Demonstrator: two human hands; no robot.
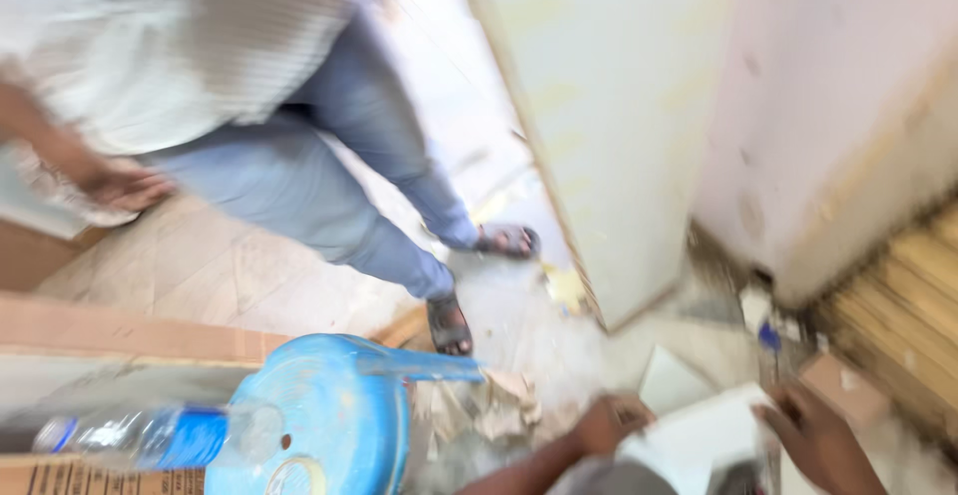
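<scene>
Both hands, left (609,423) and right (818,440), grip a blurred, flat white tile piece (699,440) by its edges.

only the lower ends of both arms show, at the bottom edge of the blurred view. the left hand (611,423) is bare, with no glove, ring or watch to be made out; its forearm runs bare down to the frame edge, no sleeve in sight. the right hand (820,440) is likewise bare and ungloved, wrist uncovered. motion blur hides nails and finer marks.
</scene>
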